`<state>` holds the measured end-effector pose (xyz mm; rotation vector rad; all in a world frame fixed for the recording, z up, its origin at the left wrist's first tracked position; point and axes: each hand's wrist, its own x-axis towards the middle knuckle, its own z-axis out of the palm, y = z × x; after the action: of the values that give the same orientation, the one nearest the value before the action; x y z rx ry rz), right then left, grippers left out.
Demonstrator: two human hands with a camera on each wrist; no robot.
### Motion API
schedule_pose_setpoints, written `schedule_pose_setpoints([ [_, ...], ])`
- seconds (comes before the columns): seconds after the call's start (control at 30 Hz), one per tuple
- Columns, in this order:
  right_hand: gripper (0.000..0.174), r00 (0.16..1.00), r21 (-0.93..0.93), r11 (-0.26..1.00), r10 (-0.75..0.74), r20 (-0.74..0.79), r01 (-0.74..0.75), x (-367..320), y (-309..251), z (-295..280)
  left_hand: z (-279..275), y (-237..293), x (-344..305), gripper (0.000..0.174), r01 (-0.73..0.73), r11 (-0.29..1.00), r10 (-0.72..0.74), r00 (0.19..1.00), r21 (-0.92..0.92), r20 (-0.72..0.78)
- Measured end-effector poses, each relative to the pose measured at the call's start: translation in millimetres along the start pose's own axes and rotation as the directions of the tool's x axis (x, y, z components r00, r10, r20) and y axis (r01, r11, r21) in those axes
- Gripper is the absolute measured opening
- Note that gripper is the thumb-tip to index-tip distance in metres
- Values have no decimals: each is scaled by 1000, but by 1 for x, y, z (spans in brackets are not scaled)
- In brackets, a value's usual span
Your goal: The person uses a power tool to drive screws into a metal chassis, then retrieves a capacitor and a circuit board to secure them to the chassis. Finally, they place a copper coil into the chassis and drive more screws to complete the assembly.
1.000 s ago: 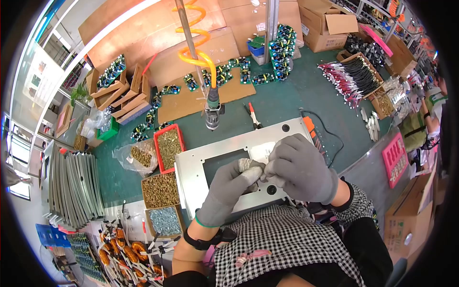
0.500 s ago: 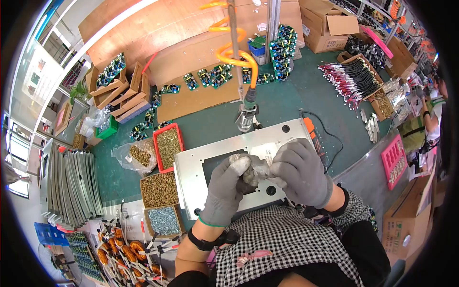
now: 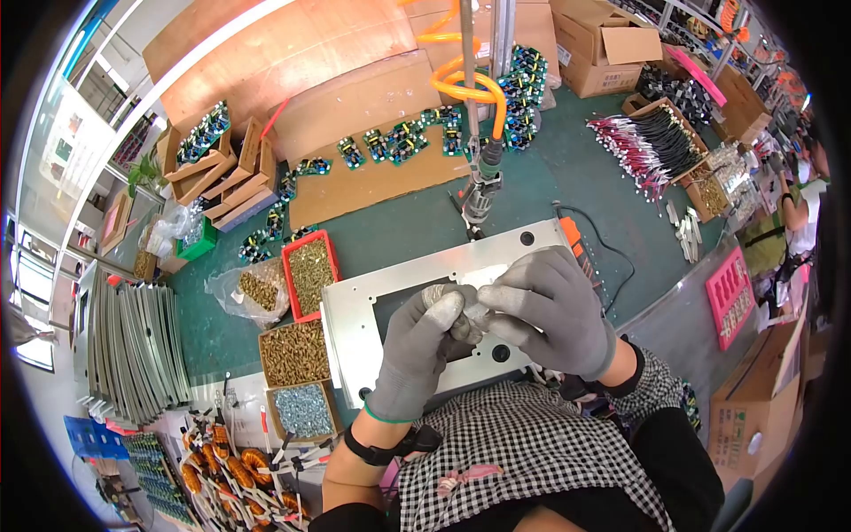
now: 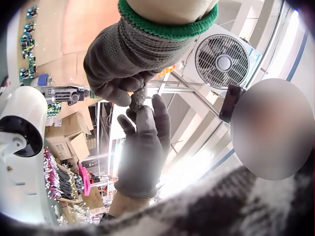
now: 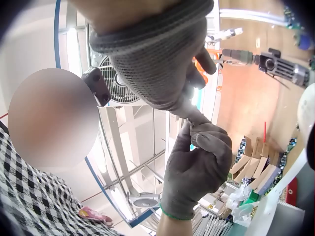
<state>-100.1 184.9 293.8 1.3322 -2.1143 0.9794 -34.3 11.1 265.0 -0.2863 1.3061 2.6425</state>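
Below, the cut-out panel (image 3: pixel 352 346) gleams silvery; whether left hand (image 3: pixel 419 341) or right hand (image 3: pixel 560 317) grasps anything is unclear.

At the bench (image 3: pixel 550 177) are your two gloved hands (image 3: pixel 412 346) (image 3: pixel 563 315), one metal panel (image 3: pixel 350 324) beneath them, one hanging power screwdriver (image 3: pixel 479 202), one coiled orange hose (image 3: pixel 501 115), one red bin (image 3: pixel 290 284), one green bin (image 3: pixel 199 246), one leafy plant (image 3: pixel 142 177) and one checked apron (image 3: pixel 505 434).

Pink tray (image 3: pixel 720 315) – nr cardbd box (image 3: pixel 737 415)
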Motion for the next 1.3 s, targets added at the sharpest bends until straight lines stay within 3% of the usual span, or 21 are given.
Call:
schedule_pose_setpoints([
  [0.13,25,998,-26,999,-46,36,47,-1,3,0,2,1,-1,31,-19,1000,20,999,23,-33],
  [0.33,23,996,-132,988,-72,51,78,0,2,5,1,2,8,20,-63,935,50,998,350,44],
  [0.43,22,996,-152,986,-57,65,66,-2,2,6,3,5,10,17,-147,950,137,989,276,55],
  [0.53,20,995,-97,994,-36,94,45,-7,2,6,10,1,10,19,-117,970,133,989,212,-62],
  [0.63,18,991,5,1000,-9,135,8,-21,-7,7,-17,7,29,23,-357,930,335,922,-91,-192],
  [0.77,15,993,47,994,98,64,-102,-21,0,7,-6,16,15,28,-279,946,306,937,167,-169],
  [0.8,16,995,27,995,99,9,-99,-13,-2,5,-11,13,17,28,-295,937,314,946,189,-78],
  [0.9,18,994,61,995,87,-73,-82,0,-2,4,2,6,15,25,-306,935,327,940,179,-98],
  [1.13,21,993,73,993,94,-76,-89,6,-2,8,3,5,8,16,-282,938,304,949,201,-86],
  [1.23,21,994,64,995,80,-74,-75,5,-2,9,4,5,8,15,-330,925,339,941,189,-15],
  [1.3,22,996,54,997,65,-63,-62,6,-2,8,10,5,6,14,-333,910,358,932,248,-62],
])
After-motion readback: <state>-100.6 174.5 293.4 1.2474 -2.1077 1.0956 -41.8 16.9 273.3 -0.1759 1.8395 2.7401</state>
